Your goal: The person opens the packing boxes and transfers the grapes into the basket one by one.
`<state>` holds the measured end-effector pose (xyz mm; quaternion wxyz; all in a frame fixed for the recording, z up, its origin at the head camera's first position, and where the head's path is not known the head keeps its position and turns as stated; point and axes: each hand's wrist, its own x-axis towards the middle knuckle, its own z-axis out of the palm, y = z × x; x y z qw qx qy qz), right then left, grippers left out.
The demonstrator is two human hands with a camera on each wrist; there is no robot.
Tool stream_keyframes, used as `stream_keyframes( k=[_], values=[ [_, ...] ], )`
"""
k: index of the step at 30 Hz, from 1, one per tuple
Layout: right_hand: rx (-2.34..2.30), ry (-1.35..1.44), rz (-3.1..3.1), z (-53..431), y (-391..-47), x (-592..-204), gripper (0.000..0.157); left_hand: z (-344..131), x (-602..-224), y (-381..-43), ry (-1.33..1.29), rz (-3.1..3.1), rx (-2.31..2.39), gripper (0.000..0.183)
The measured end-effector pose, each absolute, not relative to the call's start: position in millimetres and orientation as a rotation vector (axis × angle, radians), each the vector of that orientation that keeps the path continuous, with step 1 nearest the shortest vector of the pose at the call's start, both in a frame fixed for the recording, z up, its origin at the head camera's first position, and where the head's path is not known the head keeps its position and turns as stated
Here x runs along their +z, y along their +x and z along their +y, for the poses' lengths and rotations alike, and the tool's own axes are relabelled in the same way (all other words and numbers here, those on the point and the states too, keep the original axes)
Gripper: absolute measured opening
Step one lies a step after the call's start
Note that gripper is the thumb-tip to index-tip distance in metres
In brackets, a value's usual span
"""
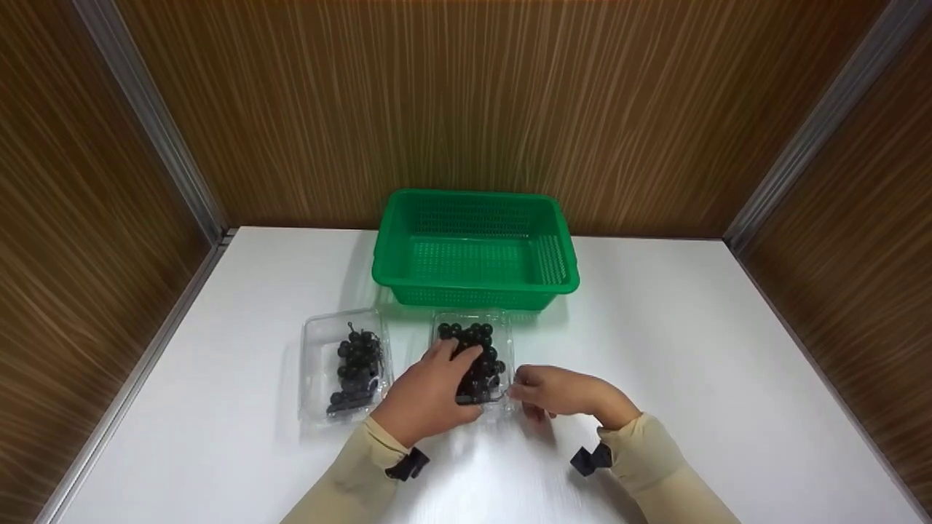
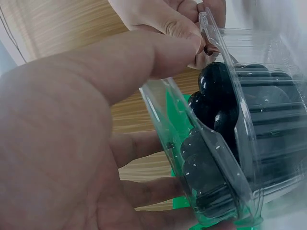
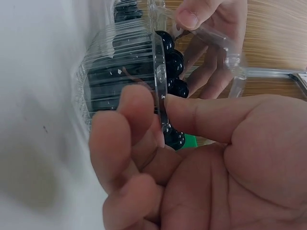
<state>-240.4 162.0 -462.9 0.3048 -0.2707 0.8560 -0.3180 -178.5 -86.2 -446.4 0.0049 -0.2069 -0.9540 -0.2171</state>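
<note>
In the head view, my left hand (image 1: 429, 393) reaches over a clear plastic box (image 1: 510, 342) filled with dark grapes (image 1: 477, 375). Its fingers are spread and fairly straight. The left wrist view shows the fingers against the raised clear lid (image 2: 158, 108), with the thumb near the box's front edge. Lid and base stand apart there, and shiny grapes (image 2: 216, 84) show in the gap. My right hand (image 1: 557, 393) pinches the box rim (image 3: 159, 72) at the front right corner, between thumb and forefinger. Its other fingers are curled beside the wall.
A second clear box (image 1: 317, 371) with a bunch of dark grapes (image 1: 358, 364) sits to the left. Behind both boxes stands a green slotted basket (image 1: 477, 295) with nothing in it. Wood-patterned panels (image 1: 473, 94) enclose the white table (image 1: 677, 349) at the back and sides.
</note>
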Motion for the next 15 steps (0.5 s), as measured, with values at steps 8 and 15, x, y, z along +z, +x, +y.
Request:
stream_keyframes(
  k=[8,15],
  values=[
    [-0.842,-0.726,2.268,161.8,-239.5,-462.5,0.03,-84.2,-446.7,-177.3,-0.628,-3.013,-0.646,0.09],
    [-0.85,-0.732,2.266,161.8,-239.2,-462.1,0.027,-83.7,-446.7,-177.5,-0.635,-3.007,-0.624,0.091]
  ],
)
